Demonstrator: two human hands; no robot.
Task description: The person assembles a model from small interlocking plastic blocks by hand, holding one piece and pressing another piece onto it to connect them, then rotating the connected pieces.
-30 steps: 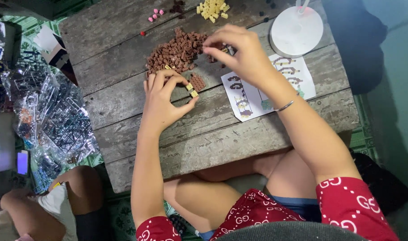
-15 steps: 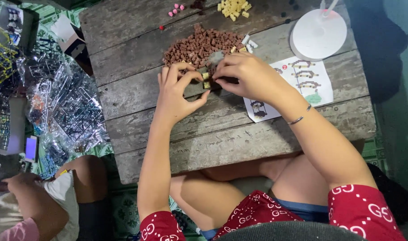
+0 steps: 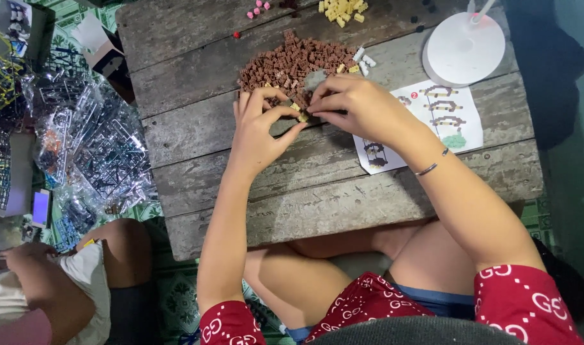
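My left hand (image 3: 261, 131) pinches a small block assembly (image 3: 297, 112) of brown and yellow pieces just above the wooden table (image 3: 317, 191). My right hand (image 3: 356, 105) meets it from the right, its fingertips pressed on the same small assembly. Directly behind both hands lies a heap of tiny brown blocks (image 3: 292, 61). A printed instruction sheet (image 3: 432, 121) lies under my right wrist, which wears a thin bracelet.
A white round lamp base (image 3: 464, 48) stands at the table's back right. Yellow blocks (image 3: 341, 9) and pink blocks (image 3: 258, 9) lie at the far edge. Clear plastic bags (image 3: 94, 153) pile up on the floor at left, beside another person's leg (image 3: 116, 246).
My right hand has come back from the brown heap to my left hand, and both now press on the small assembly. The view has shifted, so the table sits lower and left.
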